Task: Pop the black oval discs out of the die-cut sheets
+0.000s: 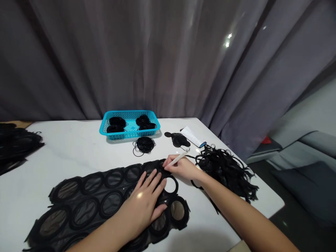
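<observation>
A sheet of thin black fabric (85,212) with rows of thick black rings lies across the front of the white table (78,147). My left hand (145,201) rests flat on it, fingers spread, over the right half. Near the sheet's far right edge, my right hand (183,169) grips a slim white pen-shaped tool (178,158) like a pen. Its tip points down at the fabric and is hidden by my fingers, so I cannot tell its kind. Just below that hand, one ring opening (171,184) shows bare white table through it.
A blue plastic basket (130,134) holding black bundles stands at the back. Before it lies a tangle of thin black rings (144,145). Black round pieces (180,139) and a white tube (193,135) lie right of it. Black strips (228,171) are heaped at right, dark material (18,145) at left.
</observation>
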The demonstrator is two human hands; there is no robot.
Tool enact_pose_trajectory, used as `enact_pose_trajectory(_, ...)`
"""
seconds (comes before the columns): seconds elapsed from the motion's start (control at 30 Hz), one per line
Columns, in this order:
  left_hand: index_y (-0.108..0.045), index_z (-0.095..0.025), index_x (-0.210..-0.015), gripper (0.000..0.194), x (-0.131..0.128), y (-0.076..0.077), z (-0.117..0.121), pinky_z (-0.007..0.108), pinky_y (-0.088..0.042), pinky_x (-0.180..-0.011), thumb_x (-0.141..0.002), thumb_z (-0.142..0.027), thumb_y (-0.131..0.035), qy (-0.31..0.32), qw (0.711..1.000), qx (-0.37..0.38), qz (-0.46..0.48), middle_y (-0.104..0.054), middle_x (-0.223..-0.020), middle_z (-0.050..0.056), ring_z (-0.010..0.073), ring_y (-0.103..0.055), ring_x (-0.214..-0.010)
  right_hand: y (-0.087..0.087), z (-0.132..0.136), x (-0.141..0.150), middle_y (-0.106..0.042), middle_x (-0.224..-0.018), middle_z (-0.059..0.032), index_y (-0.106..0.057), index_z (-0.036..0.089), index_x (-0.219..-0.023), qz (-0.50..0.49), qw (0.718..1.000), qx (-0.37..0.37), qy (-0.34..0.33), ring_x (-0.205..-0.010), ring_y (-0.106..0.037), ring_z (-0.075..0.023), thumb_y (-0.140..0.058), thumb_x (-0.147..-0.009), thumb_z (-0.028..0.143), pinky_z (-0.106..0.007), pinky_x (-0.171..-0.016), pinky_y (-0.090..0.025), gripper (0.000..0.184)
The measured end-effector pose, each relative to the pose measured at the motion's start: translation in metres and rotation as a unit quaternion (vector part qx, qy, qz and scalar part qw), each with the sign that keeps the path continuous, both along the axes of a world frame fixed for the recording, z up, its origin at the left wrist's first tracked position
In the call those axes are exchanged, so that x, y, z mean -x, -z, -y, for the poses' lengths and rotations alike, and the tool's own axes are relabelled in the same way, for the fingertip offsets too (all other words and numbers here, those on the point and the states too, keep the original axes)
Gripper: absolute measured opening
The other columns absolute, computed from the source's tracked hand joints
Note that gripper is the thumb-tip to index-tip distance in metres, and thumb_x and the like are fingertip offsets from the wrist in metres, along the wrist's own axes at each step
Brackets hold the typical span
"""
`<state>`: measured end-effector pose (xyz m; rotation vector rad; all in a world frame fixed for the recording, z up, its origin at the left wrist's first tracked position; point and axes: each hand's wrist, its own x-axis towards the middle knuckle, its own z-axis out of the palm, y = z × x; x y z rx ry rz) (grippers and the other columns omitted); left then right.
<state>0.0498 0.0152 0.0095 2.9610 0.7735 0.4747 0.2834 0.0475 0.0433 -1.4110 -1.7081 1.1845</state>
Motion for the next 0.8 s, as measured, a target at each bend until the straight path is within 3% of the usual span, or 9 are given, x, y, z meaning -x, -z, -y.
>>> enact_pose_trajectory(0.3, -0.045, -0.019, -0.148, 0.060, 0.0007, -0.0035, 0.0004, 0.059, -0.032, -0.115, -0.096, -0.044, -0.060, 0.007, 1.000, -0.001, -0.007, -0.049, -0.151, 0.013, 0.0374, -0.039, -0.143, -0.0013, -0.0021, -0.0005, -0.069, -0.085, -0.0022, -0.064, 0.019, -0.077, 0.013, 1.000, 0.008, -0.012, -0.070, -0.056, -0.0150, -0.067, -0.079, 0.028, -0.027, -0.064, -0.043, 0.010)
enact_pose_trajectory(0.8, -0.045, -0.019, -0.148, 0.058, 0.0003, -0.0063, 0.0022, 0.058, -0.031, -0.117, -0.097, -0.043, -0.059, 0.009, 1.000, -0.002, 0.000, -0.050, -0.151, 0.011, 0.0340, -0.038, -0.144, -0.0021, -0.0045, -0.0015, -0.066, -0.081, -0.0007, -0.064, 0.019, -0.078, 0.006, 1.000, 0.025, -0.005, -0.068, -0.056, -0.0140, -0.069, -0.077, 0.028, -0.026, -0.064, -0.044, 0.011)
